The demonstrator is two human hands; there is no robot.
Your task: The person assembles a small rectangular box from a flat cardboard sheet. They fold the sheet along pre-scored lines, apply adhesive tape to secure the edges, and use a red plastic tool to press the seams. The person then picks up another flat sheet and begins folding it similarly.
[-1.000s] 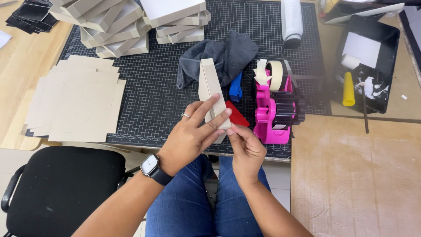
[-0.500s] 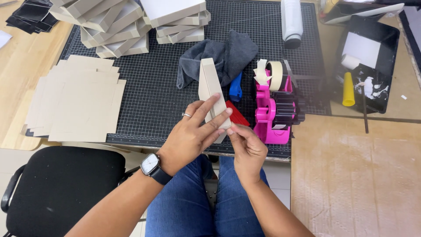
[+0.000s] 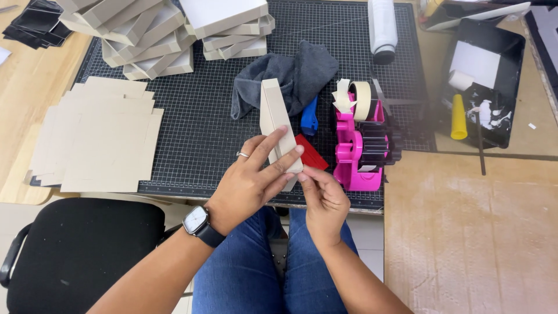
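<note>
The fingers (image 3: 273, 152) of the left hand (image 3: 247, 183) are clamped on a folded cardboard box (image 3: 273, 119), held up over the black cutting mat (image 3: 197, 125) on the table. The right hand (image 3: 325, 200) pinches its bottom corner, near the pink tape holder (image 3: 360, 148).

A grey cloth (image 3: 296, 78) lies bunched on the gridded cutting mat (image 3: 203, 125), with a blue tool (image 3: 310, 116) just beside it and a red card (image 3: 311, 152) below. A pink tape dispenser (image 3: 361, 148) stands to the right. Flat cardboard blanks (image 3: 96, 136) lie stacked at the left; folded trays (image 3: 151, 35) pile up behind them. A white roll (image 3: 382, 26) stands at the back. A black tray (image 3: 482, 81) holds a yellow tube (image 3: 458, 118). A black chair (image 3: 75, 250) sits below the table.
</note>
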